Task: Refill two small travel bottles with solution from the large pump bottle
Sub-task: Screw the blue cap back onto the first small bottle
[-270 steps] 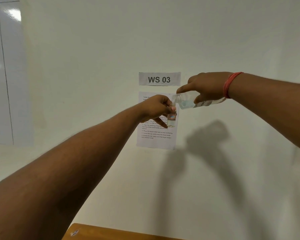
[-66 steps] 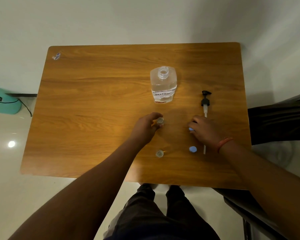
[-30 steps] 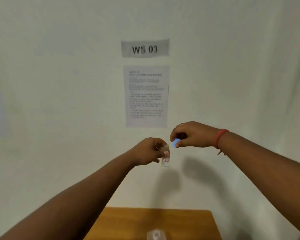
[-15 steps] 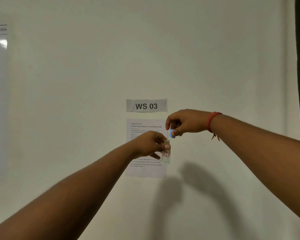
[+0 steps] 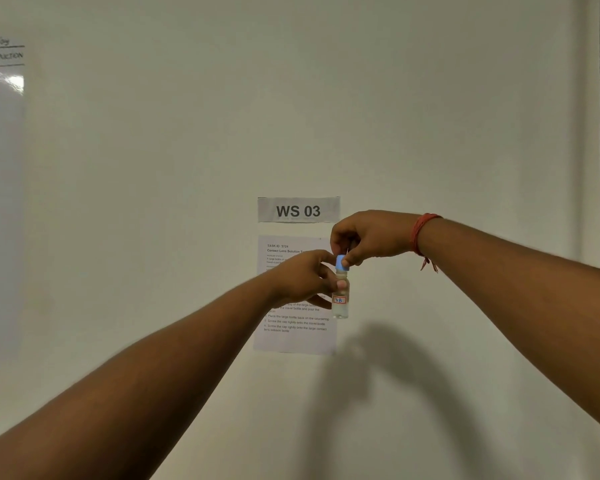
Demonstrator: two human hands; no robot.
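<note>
The left hand (image 5: 303,277) grips 1 small travel bottle (image 5: 341,296) around its upper body, holding it upright in the air in front of the wall. The right hand (image 5: 368,237) reaches in from above and pinches the blue cap (image 5: 342,263) between thumb and fingertips; the cap sits on the bottle's neck, though whether its threads have caught cannot be told. Clear liquid shows in the bottle, and a small red-bordered label (image 5: 339,300) is stuck on its side.

The bottle looks light and stiff, with smooth clear walls that could be slippery if wet, so a firm hold around the body, away from the neck, seems best, leaving the cap free to turn. The cap is tiny and probably easy to drop or cross-thread.

Behind the hands hang a "WS 03" sign (image 5: 298,210) and a printed instruction sheet (image 5: 293,336).
</note>
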